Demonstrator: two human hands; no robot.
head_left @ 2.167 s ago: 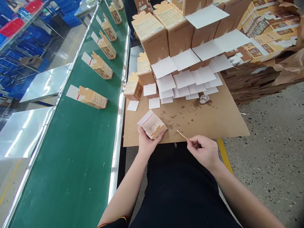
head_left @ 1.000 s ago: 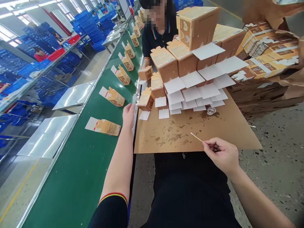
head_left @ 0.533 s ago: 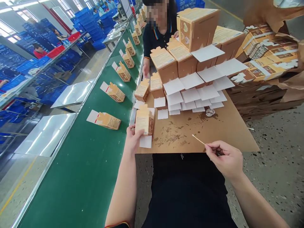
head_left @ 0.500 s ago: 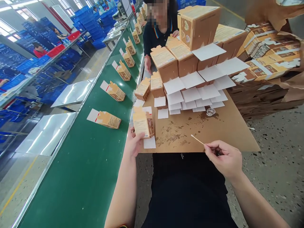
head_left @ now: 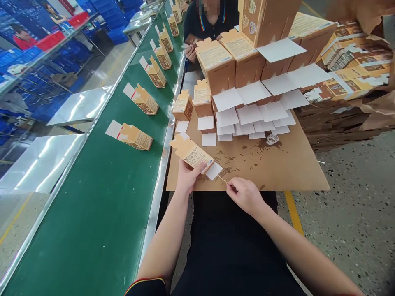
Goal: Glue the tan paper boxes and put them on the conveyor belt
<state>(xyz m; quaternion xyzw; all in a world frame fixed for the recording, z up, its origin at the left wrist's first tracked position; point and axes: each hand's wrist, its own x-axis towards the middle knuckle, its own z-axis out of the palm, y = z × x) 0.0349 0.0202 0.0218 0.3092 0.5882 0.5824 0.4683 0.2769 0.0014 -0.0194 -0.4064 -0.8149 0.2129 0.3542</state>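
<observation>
In the head view, the left hand (head_left: 187,177) holds a tan carton (head_left: 194,155), thumb across its printed face and fingers closed behind it. The carton tilts, its notched flaps pointing up and away to the left, while a white end flap (head_left: 213,171) sticks out at its lower right, towards the right hand (head_left: 243,194). That hand pinches a thin cotton swab (head_left: 222,179) between closed fingertips. The far end of the swab is at the edge of the white end flap; it seems to touch it, though the tip is too small to be sure.

Both hands are at the near edge of the brown surface (head_left: 286,172). Dark wet-looking spots (head_left: 226,158) mark it just beyond the hands, and a small clear dish (head_left: 272,139) sits beyond the right hand. Past the left hand stand two small cartons (head_left: 182,107), and to their right rises a stack of cartons (head_left: 216,68) with white flaps (head_left: 227,100) jutting towards the hands.

To the left of the left hand runs a green conveyor belt (head_left: 101,230), with a metal rail (head_left: 157,185) between it and the surface. A row of cartons (head_left: 135,136) lines the belt, each with a white flap out to the left. Beyond the stack, a person in a dark shirt (head_left: 226,24) faces the surface. Flat carton bundles (head_left: 354,84) lie far to the right.
</observation>
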